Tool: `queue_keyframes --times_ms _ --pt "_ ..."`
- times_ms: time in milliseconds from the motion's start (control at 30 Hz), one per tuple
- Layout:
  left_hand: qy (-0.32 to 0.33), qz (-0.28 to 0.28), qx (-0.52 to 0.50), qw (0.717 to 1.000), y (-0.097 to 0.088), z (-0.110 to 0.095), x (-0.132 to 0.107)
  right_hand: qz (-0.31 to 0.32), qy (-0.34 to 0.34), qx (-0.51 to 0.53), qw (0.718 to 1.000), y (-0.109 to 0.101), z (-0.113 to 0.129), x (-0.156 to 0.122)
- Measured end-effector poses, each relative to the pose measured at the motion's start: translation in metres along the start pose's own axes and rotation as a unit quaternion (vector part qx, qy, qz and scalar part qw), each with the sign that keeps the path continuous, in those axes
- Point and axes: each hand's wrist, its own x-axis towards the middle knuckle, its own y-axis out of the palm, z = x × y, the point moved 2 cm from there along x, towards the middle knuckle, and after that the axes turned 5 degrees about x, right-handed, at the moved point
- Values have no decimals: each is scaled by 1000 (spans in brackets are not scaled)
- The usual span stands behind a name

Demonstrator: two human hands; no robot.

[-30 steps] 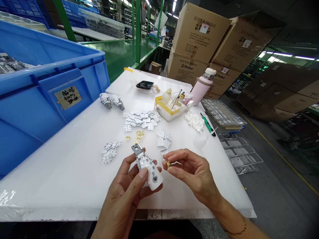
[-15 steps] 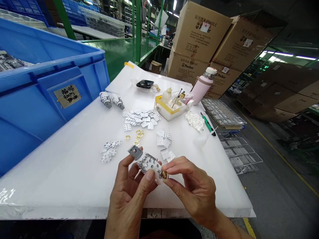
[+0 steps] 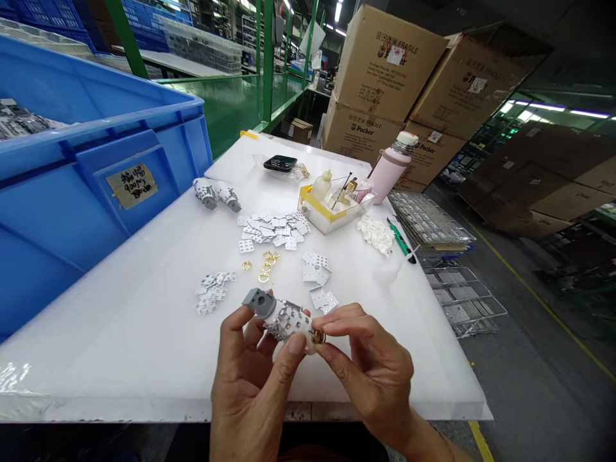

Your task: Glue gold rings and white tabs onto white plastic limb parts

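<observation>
– Where do we have the part [image 3: 287, 319]?
– Above the desk [image 3: 135, 359], near its front edge, grasped in our left fingers [image 3: 283, 367].
– And its long axis?
– From the grey end [image 3: 258, 301], far left, down to the white end [image 3: 310, 346], nearest our right fingers [image 3: 344, 323]. These pinch a gold piece [image 3: 317, 336] there; whether touching, we cannot tell.

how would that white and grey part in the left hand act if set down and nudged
The white and grey part is probably stiff, showing no sag in the left hand. Its rounded shape might rock if nudged, but the raised bits across it would probably catch before it rolled far.
</observation>
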Motion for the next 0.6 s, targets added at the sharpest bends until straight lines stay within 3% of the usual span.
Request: queue_keyframes --times_ms 433,600 --pt "38 -24 -3 999 0 0 -7 0 -9 -34 999 3 -4 -1" --pt "89 -46 2 995 1 -2 -9 15 3 -47 999 3 -3 1"
